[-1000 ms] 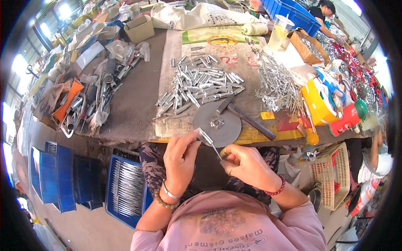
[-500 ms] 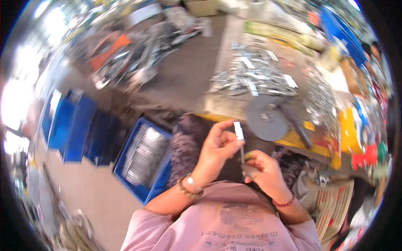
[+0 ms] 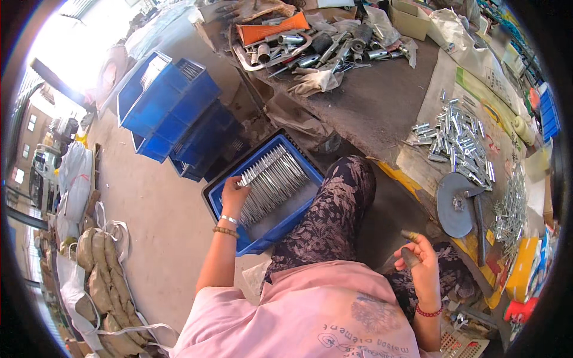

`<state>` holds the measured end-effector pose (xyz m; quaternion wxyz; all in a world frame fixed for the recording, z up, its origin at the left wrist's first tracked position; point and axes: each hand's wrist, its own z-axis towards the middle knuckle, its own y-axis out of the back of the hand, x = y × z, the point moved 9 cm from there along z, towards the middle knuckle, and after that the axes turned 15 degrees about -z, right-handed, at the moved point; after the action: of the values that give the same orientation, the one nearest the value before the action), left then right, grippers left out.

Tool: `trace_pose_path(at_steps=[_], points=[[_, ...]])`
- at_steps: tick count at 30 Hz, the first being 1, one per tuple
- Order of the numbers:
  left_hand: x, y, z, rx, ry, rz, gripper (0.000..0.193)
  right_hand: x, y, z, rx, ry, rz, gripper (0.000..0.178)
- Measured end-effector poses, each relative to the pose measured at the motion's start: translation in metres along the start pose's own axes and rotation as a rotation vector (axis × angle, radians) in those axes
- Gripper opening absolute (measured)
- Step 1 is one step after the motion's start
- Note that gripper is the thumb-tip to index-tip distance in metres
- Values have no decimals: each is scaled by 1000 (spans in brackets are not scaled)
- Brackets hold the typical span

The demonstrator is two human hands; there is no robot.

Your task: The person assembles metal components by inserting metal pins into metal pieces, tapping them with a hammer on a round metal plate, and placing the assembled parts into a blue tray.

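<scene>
My left hand (image 3: 234, 200) is down inside a blue plastic crate (image 3: 261, 241), its fingertips closed at the left end of a row of shiny metal rods with sleeves (image 3: 274, 186). It appears to pinch the endmost rod, mostly hidden by the fingers. The rods lie side by side. My right hand (image 3: 425, 268) hangs over my right thigh, fingers apart and nothing in them. Dark coverings (image 3: 410, 258) sit on its thumb and a finger. Right of it, on the bench, are a round grey metal disc (image 3: 453, 206) and a hammer (image 3: 480, 231).
Loose metal sleeves (image 3: 459, 140) are heaped on the bench, with thin metal parts (image 3: 511, 203) beside them. Sockets and tools (image 3: 322, 51) pile up at the back. Stacked blue crates (image 3: 173, 110) stand on the floor beyond the crate. Filled sacks (image 3: 101, 280) lie at left.
My left hand has gone from in front of my body, where it held a rod with a sleeve, leftward into the crate. My right hand has let go of the rod. The view has turned left.
</scene>
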<state>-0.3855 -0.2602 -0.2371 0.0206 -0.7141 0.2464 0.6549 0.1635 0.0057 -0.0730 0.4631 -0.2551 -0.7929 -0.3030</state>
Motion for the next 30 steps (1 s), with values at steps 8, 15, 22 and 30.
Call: trace_pose_path(at_steps=[8,15,22,30], points=[[24,21,31,-60,51,231,48,-6,1,7,-2,-13,-34,34],[44,62,49,-133,-125,300,49,-16,5,7,19,-16,29,34],[-194,-98,-13,13,-649,-169,19,-6,10,0,-16,10,0,33],[-389,-329,-177,742,-984,-45,16,18,25,-26,-125,133,-250,35]])
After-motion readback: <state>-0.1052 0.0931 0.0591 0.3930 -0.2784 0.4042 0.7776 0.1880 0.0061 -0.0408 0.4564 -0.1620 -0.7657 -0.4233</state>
